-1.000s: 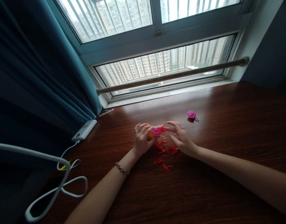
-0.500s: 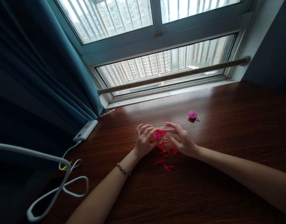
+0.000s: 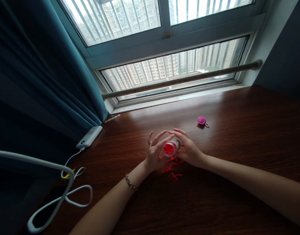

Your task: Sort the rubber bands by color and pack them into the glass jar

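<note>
A small clear jar (image 3: 170,147) is held between my two hands, tilted so its round mouth faces me. Red stuff, like the loose bands, shows inside it. My left hand (image 3: 155,150) grips the jar's left side with thumb and index finger, the other fingers spread. On the right side, my right hand (image 3: 189,146) is curled around the jar's body. Below them, several thin red elastic bands (image 3: 167,168) lie in a loose pile, partly hidden by my hands. One single red band (image 3: 192,199) lies nearer to me.
Beyond my right hand sits a pink lid with a loop (image 3: 201,120) on the brown wooden tabletop (image 3: 238,137). At the left are a white power bank (image 3: 89,137) and a white cable (image 3: 79,205). A blue curtain (image 3: 67,81) hangs beside the barred window.
The jar has turned so its open mouth points toward me. My right hand has closed in on it from the right, and my left fingers have shifted along its side.
</note>
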The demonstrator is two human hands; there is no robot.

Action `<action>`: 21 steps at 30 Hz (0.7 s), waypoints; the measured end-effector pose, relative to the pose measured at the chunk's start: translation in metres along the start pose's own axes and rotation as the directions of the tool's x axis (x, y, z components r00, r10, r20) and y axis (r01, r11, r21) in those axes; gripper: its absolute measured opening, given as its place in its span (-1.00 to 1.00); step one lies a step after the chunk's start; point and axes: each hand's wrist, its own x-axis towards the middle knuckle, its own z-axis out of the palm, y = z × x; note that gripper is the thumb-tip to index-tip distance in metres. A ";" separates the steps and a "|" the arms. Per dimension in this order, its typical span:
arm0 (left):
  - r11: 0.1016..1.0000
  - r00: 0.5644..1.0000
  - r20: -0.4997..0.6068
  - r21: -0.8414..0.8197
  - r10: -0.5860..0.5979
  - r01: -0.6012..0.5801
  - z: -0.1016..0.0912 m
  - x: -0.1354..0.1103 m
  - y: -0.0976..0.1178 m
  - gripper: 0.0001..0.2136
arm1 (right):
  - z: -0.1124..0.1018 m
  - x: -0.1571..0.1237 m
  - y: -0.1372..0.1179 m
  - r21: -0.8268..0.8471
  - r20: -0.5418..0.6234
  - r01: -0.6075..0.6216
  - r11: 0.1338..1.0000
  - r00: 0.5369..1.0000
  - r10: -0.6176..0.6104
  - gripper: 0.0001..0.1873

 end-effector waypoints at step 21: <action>0.869 0.620 0.758 -0.153 -0.202 0.470 -0.023 0.019 -0.004 -0.51 | -0.011 0.006 0.011 -0.008 -0.287 -0.231 0.973 0.932 0.219 -0.67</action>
